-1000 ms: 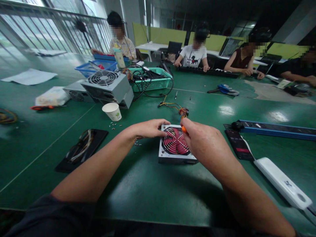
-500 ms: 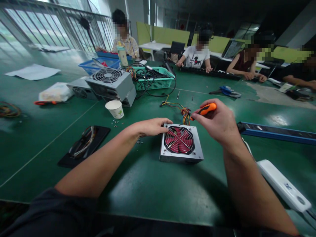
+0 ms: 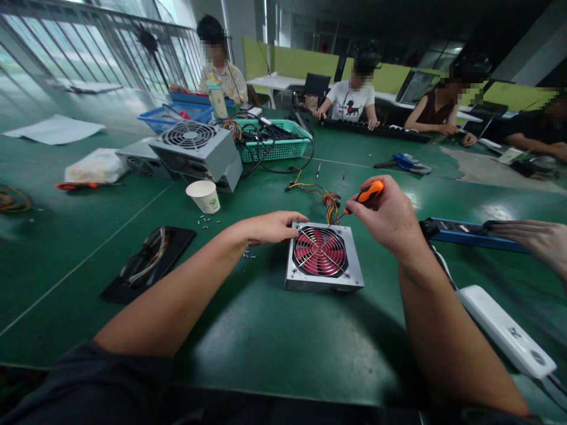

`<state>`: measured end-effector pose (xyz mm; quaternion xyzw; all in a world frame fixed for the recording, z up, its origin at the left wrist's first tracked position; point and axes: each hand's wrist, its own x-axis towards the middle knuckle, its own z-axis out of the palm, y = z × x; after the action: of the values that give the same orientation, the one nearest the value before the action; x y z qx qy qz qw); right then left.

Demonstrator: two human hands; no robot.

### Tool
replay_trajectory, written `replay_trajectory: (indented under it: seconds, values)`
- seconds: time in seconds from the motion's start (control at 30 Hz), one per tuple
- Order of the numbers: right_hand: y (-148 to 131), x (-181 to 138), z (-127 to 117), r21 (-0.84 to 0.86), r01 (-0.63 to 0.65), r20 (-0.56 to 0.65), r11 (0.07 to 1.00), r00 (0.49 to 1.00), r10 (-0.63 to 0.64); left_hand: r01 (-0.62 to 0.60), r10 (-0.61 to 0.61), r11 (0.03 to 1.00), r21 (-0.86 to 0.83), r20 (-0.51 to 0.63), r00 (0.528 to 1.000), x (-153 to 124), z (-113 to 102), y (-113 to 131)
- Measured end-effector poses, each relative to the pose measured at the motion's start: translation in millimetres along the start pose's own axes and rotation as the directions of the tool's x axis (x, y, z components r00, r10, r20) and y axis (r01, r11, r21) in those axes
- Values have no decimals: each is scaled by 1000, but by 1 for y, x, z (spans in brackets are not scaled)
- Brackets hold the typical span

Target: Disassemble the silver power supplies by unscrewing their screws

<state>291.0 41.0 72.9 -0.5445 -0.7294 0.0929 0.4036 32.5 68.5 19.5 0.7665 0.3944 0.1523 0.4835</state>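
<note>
A silver computer power supply (image 3: pixel 323 284) lies on the green table before me, its red fan facing up under a wire grille. At its far left corner my left hand (image 3: pixel 277 226) grips the casing, with the thumb on top and the fingers at the far edge. My right hand (image 3: pixel 392 215) holds an orange and black screwdriver (image 3: pixel 370 192) above the far right side. The thin shaft slants down to the left toward the power supply; whether its tip touches is unclear. Bundled coloured cables (image 3: pixel 331 203) trail from the far side.
Several screws (image 3: pixel 249 255) lie left of the power supply, near a paper cup (image 3: pixel 203 196). Farther back are stacked power supplies (image 3: pixel 199 153) and a green basket (image 3: pixel 277 144) of cables. On the right are a white power strip (image 3: pixel 505 330), a blue-black bar (image 3: pixel 460 230) and another person's hand (image 3: pixel 531 236).
Another person's hand has come in from the right onto the blue-black bar. My right hand has shifted slightly with the screwdriver, whose shaft now shows. My left hand keeps its place on the power supply.
</note>
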Motion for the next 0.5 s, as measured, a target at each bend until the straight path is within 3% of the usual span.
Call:
replay_trajectory:
  seconds: [0.1, 0.27, 0.5]
  values:
    - [4, 1, -1, 2, -4, -3, 1000, 1000, 4, 4, -4, 1000, -3, -14, 1000, 1, 0, -2]
    - [10, 2, 5, 33, -3, 99, 999, 995, 0, 13, -12, 1000, 17, -37, 999, 2, 1, -2]
    - [-8, -8, 9, -91, 71, 196, 993, 979, -52, 9, -10, 999, -33, -22, 1000, 1, 0, 0]
